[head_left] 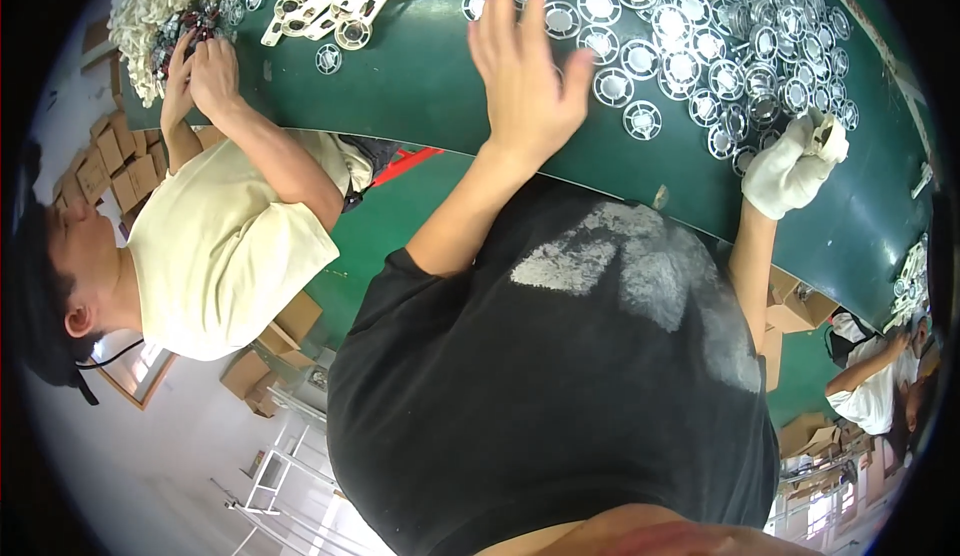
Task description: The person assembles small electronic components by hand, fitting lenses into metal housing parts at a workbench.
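Observation:
My left hand [527,91], bare, is stretched over the green tabletop with its fingers extended and thumb apart. Its fingertips reach the near-left edge of many round, spoked silver discs [640,59], and nothing shows in its grip. My right hand [785,176] wears a white glove. Its fingers are curled at the near-right side of the discs, beside a loose disc [744,160]. Whatever is in that grip, if anything, is hidden by the glove. One disc [642,120] lies by itself to the right of my left hand.
A co-worker's hands [205,76] handle small dark parts [190,38] at the left, next to a heap of cream parts [150,16]. Cream frames [335,1] lie between us on the green table [400,86]. Another person [868,381] works at the far right. Cardboard boxes [795,301] stand below.

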